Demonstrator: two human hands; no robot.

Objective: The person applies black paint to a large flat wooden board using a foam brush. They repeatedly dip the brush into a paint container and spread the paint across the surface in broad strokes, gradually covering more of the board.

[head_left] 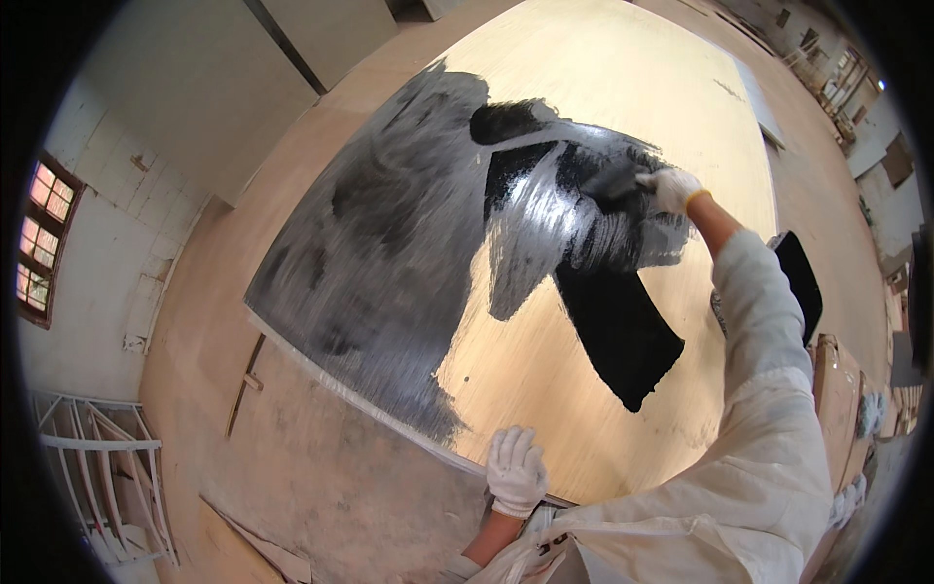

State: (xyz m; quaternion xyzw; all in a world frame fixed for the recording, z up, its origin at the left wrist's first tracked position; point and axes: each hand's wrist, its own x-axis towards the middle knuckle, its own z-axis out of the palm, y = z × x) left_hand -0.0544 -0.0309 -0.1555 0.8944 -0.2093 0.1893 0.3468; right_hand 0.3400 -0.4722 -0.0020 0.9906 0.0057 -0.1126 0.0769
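Observation:
A large pale wooden panel [545, 409] lies in front of me, partly covered in wet black paint [623, 331]. On the left the coat is streaky and greyish. Toward the middle it is thick and glossy. My right hand [671, 191], in a white knit glove, reaches far across and is closed on a dark, paint-covered spreading tool [615, 183] pressed to the wet area. Its exact kind is hard to make out. My left hand [517, 471], gloved too, rests at the panel's near edge, fingers laid out over the board and holding nothing.
Beside my right arm is a black-coated container [800, 282], partly hidden by the sleeve. Brown cardboard boxes [835, 389] stand at the right. A grey metal frame [102, 467] is at the lower left. Large boards [195, 88] lean on the wall near a window [47, 238].

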